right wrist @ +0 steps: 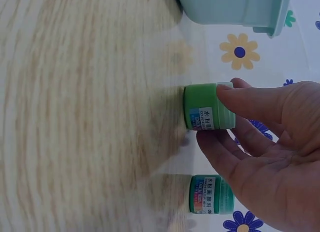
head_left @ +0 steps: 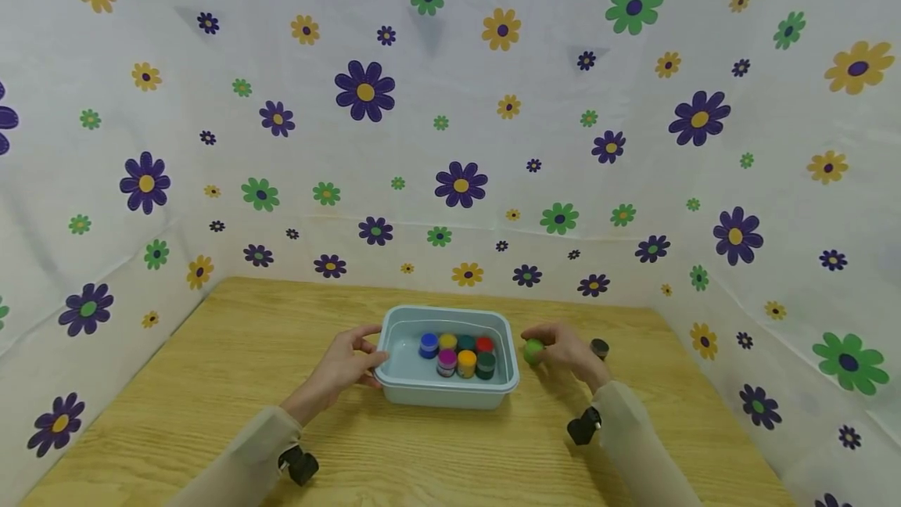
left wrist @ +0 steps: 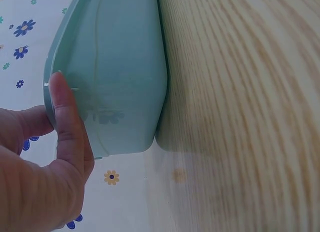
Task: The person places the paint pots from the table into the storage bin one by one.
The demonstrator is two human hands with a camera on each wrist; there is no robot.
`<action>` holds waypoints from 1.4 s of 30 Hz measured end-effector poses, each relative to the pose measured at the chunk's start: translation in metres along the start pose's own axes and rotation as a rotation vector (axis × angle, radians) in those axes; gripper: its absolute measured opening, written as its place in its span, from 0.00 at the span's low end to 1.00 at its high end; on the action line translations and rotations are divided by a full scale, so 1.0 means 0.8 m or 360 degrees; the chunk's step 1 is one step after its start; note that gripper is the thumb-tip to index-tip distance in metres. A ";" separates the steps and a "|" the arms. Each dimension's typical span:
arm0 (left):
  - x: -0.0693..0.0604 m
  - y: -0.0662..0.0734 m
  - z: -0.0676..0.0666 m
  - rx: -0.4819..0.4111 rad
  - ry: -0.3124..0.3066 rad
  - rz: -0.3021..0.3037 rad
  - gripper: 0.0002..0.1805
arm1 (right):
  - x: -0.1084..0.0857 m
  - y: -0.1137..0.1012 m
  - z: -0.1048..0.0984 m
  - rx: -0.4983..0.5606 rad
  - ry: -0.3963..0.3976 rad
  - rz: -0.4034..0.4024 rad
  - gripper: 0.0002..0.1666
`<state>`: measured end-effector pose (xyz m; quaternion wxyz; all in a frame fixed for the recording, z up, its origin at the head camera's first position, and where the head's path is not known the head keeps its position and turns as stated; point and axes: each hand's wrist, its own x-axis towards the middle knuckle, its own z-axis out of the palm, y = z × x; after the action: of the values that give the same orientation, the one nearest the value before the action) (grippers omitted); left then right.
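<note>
A pale blue-green plastic tub [head_left: 443, 395] stands on the wooden table with several small paint jars inside, among them a blue one [head_left: 428, 346], a magenta one [head_left: 446, 362] and a red one [head_left: 484, 345]. My left hand [head_left: 342, 366] grips the tub's left rim, thumb and fingers on either side of the wall [left wrist: 125, 67]. To the right of the tub, my right hand [head_left: 565, 349] pinches a light green paint jar [right wrist: 202, 107] by its upper part, thumb against fingers. Whether that jar touches the table is hard to tell.
A darker green paint jar [right wrist: 205, 194] stands beyond my right hand, on the table's right side; its dark lid [head_left: 600, 346] shows in the head view. Flower-printed white cloth [head_left: 436, 155] hangs around the table's back and sides. Wooden tabletop [head_left: 422, 460] extends in front of the tub.
</note>
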<state>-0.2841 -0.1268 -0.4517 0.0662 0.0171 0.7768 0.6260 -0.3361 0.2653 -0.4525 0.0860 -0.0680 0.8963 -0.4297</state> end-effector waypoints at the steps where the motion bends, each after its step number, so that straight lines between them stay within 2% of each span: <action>1: 0.000 0.000 0.000 0.0000 0.0003 -0.0001 0.32 | 0.001 0.001 0.000 -0.0012 -0.0014 -0.0011 0.25; 9: 0.002 -0.003 0.000 -0.0015 0.0004 -0.0018 0.31 | 0.004 0.009 0.002 0.0008 -0.0036 -0.0076 0.27; 14: 0.004 -0.001 0.001 0.0000 0.0010 -0.0007 0.31 | -0.001 0.002 0.002 0.0025 -0.0017 -0.0062 0.28; 19: 0.002 0.002 0.002 0.0009 0.0008 0.0003 0.31 | -0.005 -0.004 0.002 0.0234 0.0004 -0.0057 0.29; 22: 0.000 0.003 0.003 0.0002 0.0014 -0.0003 0.31 | -0.006 -0.008 0.004 0.0331 0.0057 -0.0096 0.30; 27: -0.002 0.002 0.001 -0.0008 0.0024 -0.0002 0.31 | -0.003 -0.018 0.014 0.0355 0.0233 -0.0129 0.31; 33: -0.002 -0.002 0.000 -0.0019 0.0021 -0.0018 0.31 | -0.002 -0.029 0.027 0.0515 0.0399 -0.0159 0.31; 37: -0.001 -0.001 0.000 -0.0015 0.0011 -0.0003 0.31 | -0.004 -0.036 0.031 0.0599 0.0438 -0.0202 0.30; 42: 0.000 -0.001 0.001 -0.0018 0.0017 -0.0005 0.31 | -0.005 -0.051 0.039 0.0581 0.0414 -0.0206 0.31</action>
<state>-0.2842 -0.1261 -0.4528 0.0631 0.0122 0.7737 0.6303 -0.3235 0.2169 -0.4396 -0.0470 -0.0528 0.8011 -0.5943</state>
